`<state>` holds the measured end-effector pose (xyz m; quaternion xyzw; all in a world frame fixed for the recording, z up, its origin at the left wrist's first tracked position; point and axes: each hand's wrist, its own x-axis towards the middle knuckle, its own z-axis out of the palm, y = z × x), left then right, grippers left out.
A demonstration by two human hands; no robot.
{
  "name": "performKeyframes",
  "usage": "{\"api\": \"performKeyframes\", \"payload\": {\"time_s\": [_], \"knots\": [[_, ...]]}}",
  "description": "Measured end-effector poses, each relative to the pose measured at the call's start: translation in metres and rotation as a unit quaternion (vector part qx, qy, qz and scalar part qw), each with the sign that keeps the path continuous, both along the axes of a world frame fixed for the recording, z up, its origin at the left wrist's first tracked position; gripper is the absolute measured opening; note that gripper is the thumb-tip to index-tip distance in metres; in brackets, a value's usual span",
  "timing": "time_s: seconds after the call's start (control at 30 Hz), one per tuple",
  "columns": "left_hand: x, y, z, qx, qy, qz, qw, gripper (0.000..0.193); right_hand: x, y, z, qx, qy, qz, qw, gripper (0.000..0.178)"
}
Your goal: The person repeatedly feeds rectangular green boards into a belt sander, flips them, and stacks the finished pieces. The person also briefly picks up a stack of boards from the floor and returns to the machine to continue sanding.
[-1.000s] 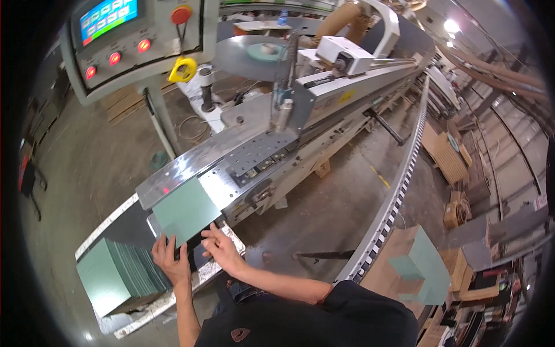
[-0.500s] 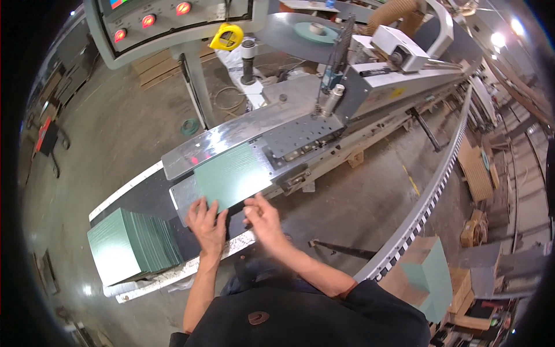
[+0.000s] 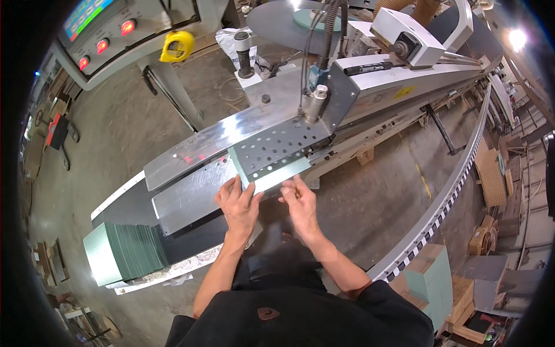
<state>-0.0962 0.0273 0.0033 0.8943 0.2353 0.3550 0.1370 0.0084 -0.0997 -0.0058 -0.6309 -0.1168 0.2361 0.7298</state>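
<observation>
A flat green panel (image 3: 283, 175) lies on the machine's metal bed, its far part slid beneath a perforated metal plate (image 3: 277, 147). My left hand (image 3: 238, 203) grips the panel at its near left corner, fingers on top and thumb by the edge. At the near edge, farther right, the curled fingers of my right hand (image 3: 300, 203) pinch the panel. What the undersides of my fingers do is hidden. To the left, a stack of similar green panels (image 3: 124, 253) stands on edge on the dark end of the table.
A long metal guide bar (image 3: 214, 143) runs behind the panel. The control box (image 3: 110, 40) with lit red buttons and a yellow tape measure (image 3: 177, 46) are at upper left. A curved rail (image 3: 457, 176) sweeps down the right, near stacked green-faced boards (image 3: 430, 277).
The panel has moved right and away from me, partly under the perforated plate. Both hands have moved right along with it, and the view has shifted.
</observation>
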Motion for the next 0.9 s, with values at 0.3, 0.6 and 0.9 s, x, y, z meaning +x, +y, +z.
{"api": "performKeyframes", "payload": {"time_s": [0.3,0.6,0.9], "knots": [[0.092,-0.036,-0.009,0.014,-0.048,-0.045,0.998,0.035,0.093,-0.043,-0.025,0.014,-0.049,-0.034,0.998,0.057],[0.04,-0.058,0.058,-0.118,-0.094,-0.215,0.965,0.023,0.081,-0.044,0.008,0.032,-0.024,-0.105,0.994,0.051],[-0.222,0.029,0.151,0.047,-0.163,0.227,0.959,0.035,-0.091,0.036,0.031,0.028,0.037,0.26,0.965,0.038]]}}
